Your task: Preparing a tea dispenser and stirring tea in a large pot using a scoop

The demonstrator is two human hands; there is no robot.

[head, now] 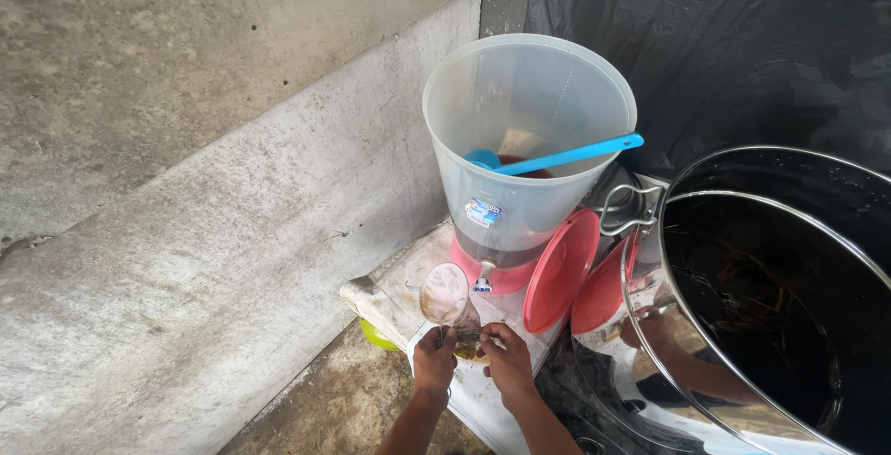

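My left hand [433, 360] and my right hand [509, 362] are both pinching the lower end of a clear plastic bag [447, 295] with brown liquid in it. The bag stands up from my fingers, just below the small tap [484, 279] of a tall translucent plastic dispenser [524, 139] on a pink base. A little dark liquid sits at the dispenser's bottom, and a blue ladle [557, 157] leans inside it, handle over the rim.
A pink lid [560, 271] leans against the dispenser. A large shiny steel pot [770, 297] with dark liquid fills the right side. Concrete wall on the left, black plastic sheet [742, 37] behind. A white table edge [376, 302] and a green object [376, 335] lie below.
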